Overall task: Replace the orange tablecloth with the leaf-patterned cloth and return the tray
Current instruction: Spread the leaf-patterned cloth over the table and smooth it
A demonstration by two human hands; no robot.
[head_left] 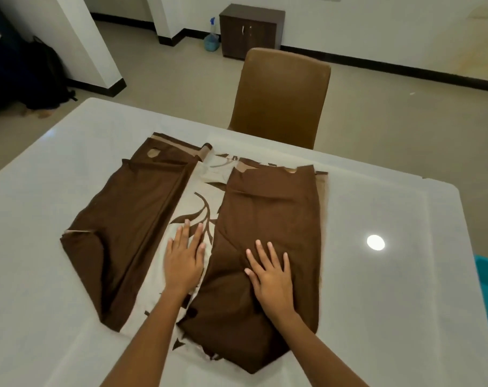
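My left hand [184, 261] and right hand [270, 277], fingers spread, press the half-folded leaf-patterned cloth [198, 219]; its twelve-o'clock folds could bunch if I slide unevenly.

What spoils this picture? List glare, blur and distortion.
Head view: a round ceiling-light glare spot on the glossy white table; wide-angle bending curves the table edges; slight motion blur on the left hand, flat on the leaf-patterned cloth; right hand sharper; even, soft lighting, faint shadows.
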